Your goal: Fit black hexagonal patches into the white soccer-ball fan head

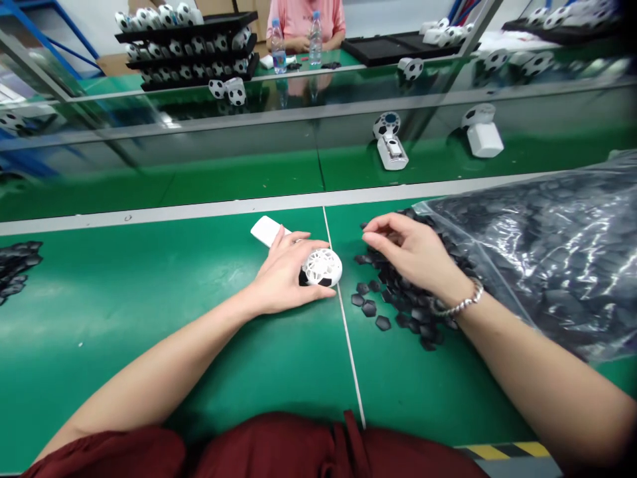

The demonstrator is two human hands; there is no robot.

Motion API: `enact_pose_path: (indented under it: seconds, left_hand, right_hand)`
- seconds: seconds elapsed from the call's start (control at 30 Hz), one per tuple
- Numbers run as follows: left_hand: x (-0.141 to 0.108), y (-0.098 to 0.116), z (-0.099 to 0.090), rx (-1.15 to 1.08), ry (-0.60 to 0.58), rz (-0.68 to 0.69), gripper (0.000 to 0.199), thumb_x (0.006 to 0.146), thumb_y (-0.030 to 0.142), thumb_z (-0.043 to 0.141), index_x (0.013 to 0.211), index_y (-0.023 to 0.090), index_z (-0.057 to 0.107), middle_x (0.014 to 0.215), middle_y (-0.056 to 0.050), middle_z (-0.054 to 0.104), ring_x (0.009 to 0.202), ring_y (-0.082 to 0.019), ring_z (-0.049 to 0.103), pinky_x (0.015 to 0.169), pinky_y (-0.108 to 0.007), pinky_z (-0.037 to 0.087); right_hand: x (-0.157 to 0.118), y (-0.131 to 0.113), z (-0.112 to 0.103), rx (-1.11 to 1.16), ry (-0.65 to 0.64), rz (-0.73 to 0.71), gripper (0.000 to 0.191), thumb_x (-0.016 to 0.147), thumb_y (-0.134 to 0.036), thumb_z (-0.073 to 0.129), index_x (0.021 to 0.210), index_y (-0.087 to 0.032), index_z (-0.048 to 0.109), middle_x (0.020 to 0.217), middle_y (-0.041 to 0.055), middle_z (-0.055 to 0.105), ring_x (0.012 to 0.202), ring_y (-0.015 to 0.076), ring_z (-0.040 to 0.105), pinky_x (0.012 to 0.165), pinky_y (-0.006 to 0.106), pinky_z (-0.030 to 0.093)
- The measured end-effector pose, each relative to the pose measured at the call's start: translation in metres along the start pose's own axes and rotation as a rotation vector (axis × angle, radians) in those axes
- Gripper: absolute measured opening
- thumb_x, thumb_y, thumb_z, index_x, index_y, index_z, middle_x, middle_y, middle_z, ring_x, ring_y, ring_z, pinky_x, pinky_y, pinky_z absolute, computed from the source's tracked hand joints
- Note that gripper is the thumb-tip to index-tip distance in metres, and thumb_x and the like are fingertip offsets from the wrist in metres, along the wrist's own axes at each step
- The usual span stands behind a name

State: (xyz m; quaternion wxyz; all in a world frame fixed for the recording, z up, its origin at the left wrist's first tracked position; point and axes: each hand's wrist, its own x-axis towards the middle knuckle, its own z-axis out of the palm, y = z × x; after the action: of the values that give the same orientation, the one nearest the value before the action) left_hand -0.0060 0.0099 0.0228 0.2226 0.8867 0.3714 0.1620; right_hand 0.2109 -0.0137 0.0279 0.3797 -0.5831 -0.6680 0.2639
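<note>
gripping a round white football-patterned piece [323, 267], the left hand [283, 275] has its thumb along the near edge and its fingers over the far side, with the latticed face upward between them. a white handle-like part [267, 230] juts out beyond the left fingers; the hand hides whether it joins the round piece. to the right of these fingertips, just past a white line [348, 338] on the green table [199, 398], the right hand [413, 249] reaches in with its thumb and forefinger tips pinched together; whether anything sits between them i cannot tell. a heap of dark pentagon pieces [413, 312] spreads under and on the near side of the right fingers, a few lying loose between the two hands. behind the right fingers, past the wrist with its bracelet [465, 302], lies a clear bag [557, 252] full of similar dark pieces. well to the left of the left fingers is another dark pile [17, 265]. beyond both sets of fingertips, across a pale strip [223, 207], stand two white football-topped devices, one [391, 141] roughly ahead of the right fingers and the other [482, 133] farther right.
</note>
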Motion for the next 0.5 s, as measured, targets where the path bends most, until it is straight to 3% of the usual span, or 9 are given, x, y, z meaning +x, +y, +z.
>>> enact_pose_path:
  seconds: [0.13,0.27,0.4,0.5]
  left_hand:
    - [0.000,-0.001,-0.002,0.030,0.011,0.016,0.066,0.064,0.058,0.062,0.117,0.021,0.047,0.120,-0.009,0.053,0.127,-0.032,0.028,0.107,-0.056,0.003]
    - [-0.005,0.006,-0.003,-0.014,-0.094,0.006,0.062,0.071,0.042,0.061,0.126,0.023,0.038,0.132,-0.008,0.043,0.133,-0.032,0.011,0.105,-0.059,-0.001]
    - [-0.009,0.012,0.004,-0.129,-0.045,-0.100,0.062,0.071,0.041,0.061,0.125,0.021,0.037,0.139,-0.008,0.033,0.134,-0.033,-0.001,0.104,-0.061,0.011]
    - [-0.007,0.008,0.004,-0.213,-0.055,-0.014,0.058,0.071,0.031,0.061,0.123,0.019,0.039,0.134,-0.009,0.040,0.135,-0.029,-0.002,0.108,-0.052,0.015]
  right_hand:
    - [0.003,0.007,-0.014,-0.342,-0.107,-0.048,0.008,0.076,-0.026,0.060,0.073,-0.019,0.062,0.071,0.0011,0.061,0.062,0.0129,0.054,0.061,0.027,0.044]
    - [-0.003,0.006,-0.006,-0.579,-0.232,-0.162,0.009,0.078,-0.025,0.060,0.080,-0.018,0.066,0.080,0.0044,0.063,0.078,0.0187,0.055,0.069,0.029,0.043]
    - [-0.011,-0.001,0.006,-0.808,-0.267,-0.325,0.016,0.083,-0.020,0.051,0.083,-0.015,0.066,0.081,0.0082,0.063,0.082,0.0220,0.052,0.072,0.031,0.041]
    - [-0.012,-0.002,0.010,-0.922,-0.256,-0.384,0.019,0.083,-0.015,0.046,0.082,-0.011,0.065,0.077,0.0109,0.063,0.077,0.0228,0.052,0.070,0.032,0.041]
